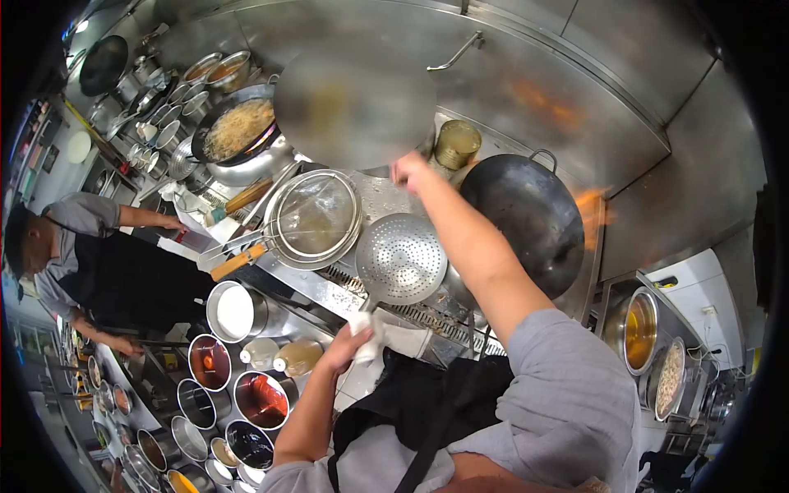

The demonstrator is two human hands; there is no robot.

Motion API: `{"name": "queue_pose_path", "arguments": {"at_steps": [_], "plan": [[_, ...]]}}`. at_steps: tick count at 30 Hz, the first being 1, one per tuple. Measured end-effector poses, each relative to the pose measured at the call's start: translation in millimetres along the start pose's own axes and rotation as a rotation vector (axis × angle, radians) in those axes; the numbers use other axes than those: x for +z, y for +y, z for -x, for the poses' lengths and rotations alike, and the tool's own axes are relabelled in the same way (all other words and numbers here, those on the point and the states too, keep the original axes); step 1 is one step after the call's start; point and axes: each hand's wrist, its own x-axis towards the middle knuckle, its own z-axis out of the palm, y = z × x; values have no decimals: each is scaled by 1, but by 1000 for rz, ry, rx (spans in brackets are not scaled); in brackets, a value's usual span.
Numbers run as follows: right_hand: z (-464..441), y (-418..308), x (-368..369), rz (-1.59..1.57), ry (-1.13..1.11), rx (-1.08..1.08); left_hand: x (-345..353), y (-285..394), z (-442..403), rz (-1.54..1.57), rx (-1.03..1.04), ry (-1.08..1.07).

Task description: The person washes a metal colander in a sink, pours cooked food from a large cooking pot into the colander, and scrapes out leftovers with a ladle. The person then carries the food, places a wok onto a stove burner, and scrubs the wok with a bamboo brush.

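My left hand (346, 350) is closed round a white cloth (370, 335), just below the round perforated strainer (402, 259). The strainer's short handle runs down toward the cloth; whether I grip the handle through it I cannot tell. My right arm stretches across the stove, and my right hand (408, 172) is closed at the lower edge of a blurred grey patch. What it holds, if anything, is lost in the blur. Right of that arm sits a dark wok (526, 222) with flames beside it. A tin can (457, 145) stands behind my right hand.
Wire-mesh strainers with a wooden handle (238, 261) lie over a bowl. Noodle-like food fills another wok (233, 135). Pots of sauces (263, 399) and squeeze bottles (297, 358) stand lower left. A co-worker in a dark apron (136, 267) is at left. An oil pot (639, 331) stands right.
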Motion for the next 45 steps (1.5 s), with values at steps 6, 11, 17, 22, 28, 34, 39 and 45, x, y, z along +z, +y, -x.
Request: {"name": "queue_pose_path", "arguments": {"at_steps": [6, 11, 17, 22, 28, 34, 39, 45], "plan": [[73, -53, 6, -1038, -240, 155, -4, -9, 38, 121, -12, 143], [165, -70, -42, -1066, -371, 143, 12, -59, -40, -507, 266, 102], [325, -84, -93, -945, -271, -51, 47, -84, -72, -1216, 305, 332], [424, -74, -132, -565, 172, 8, 70, -31, -63, -1292, 280, 246], [495, -21, -195, -531, 184, 63, 240, 72, -178, -558, 613, -182], [530, 64, -211, -667, 10, -199, 403, 135, -297, 16, -2, -156], [434, 144, -240, -742, -280, -328, 448, 200, -298, 82, 349, -234], [231, -14, -304, -618, 30, -297, 483, 282, -291, 20, 465, -123]]}}
